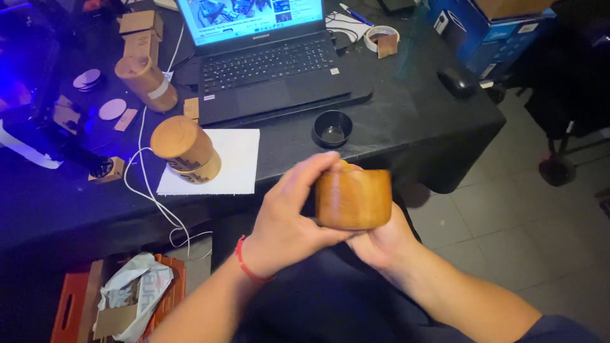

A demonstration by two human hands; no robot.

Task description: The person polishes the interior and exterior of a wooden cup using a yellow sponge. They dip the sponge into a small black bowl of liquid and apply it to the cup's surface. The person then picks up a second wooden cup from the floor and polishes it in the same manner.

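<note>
Now both hands have it: a squat, glossy brown wooden cup, smooth-sided, held over the lap just off the black desk. Left hand fingers wrap its side; right hand cradles it underneath.

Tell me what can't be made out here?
- Wooden cup, head view: its far side and opening, covered by the left hand and right hand.
- Laptop: the screen is cut off by the top edge.
- Black bowl: contents too dark to tell.
</note>
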